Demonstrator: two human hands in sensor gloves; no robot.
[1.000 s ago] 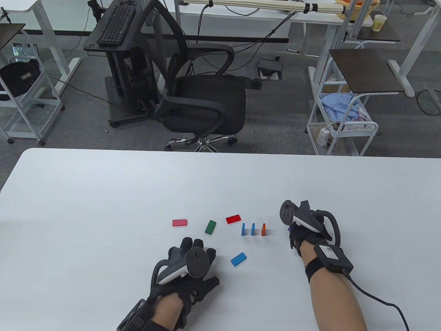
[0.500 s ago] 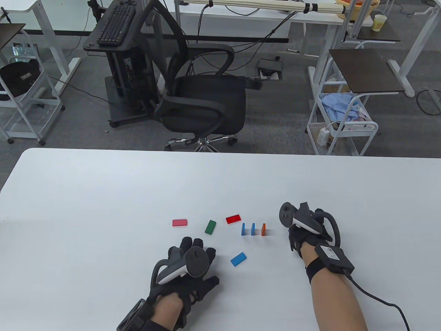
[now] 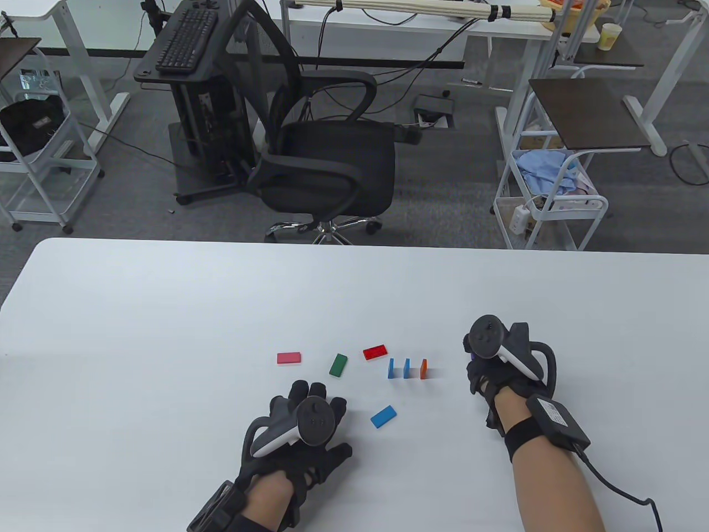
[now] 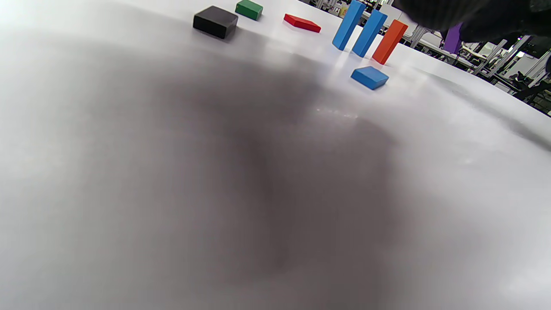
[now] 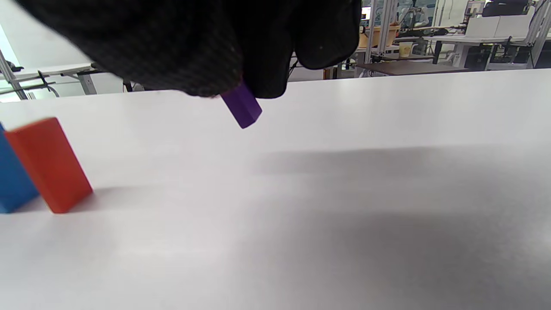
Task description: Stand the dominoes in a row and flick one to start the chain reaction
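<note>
From above, three dominoes stand in a short row on the white bench (image 3: 166,310): two blue dominoes (image 3: 399,368) and an orange domino (image 3: 424,368) at the right end. My right hand (image 3: 496,368) hovers just right of that row, fingers curled down under the tracker; a sliver of purple shows beneath them. My left hand (image 3: 302,429) lies flat near me, fingers spread and holding nothing. A loose blue domino (image 3: 383,416) lies just to its right, with a green domino (image 3: 338,364), a red domino (image 3: 375,352) and a pink domino (image 3: 289,358) lying flat farther off.

From my left wrist, the row stands upright and evenly spaced, and the purple domino (image 4: 452,38) hangs just beyond its orange end under my right glove. The far flat piece looks dark here, probably from the lighting.

From my right wrist, my fingers (image 5: 267,64) pinch the purple domino by its upper end; its lower end pokes out tilted and clear of the bench, apart from the orange one at the left.

I judge these pieces to be light, rigid and smooth-faced, so a gentle pinch across the broad faces near the top should hold. Standing, they look tippy: any brush against the orange one could start the chain too soon, so the purple needs squaring upright before I let go.
</note>
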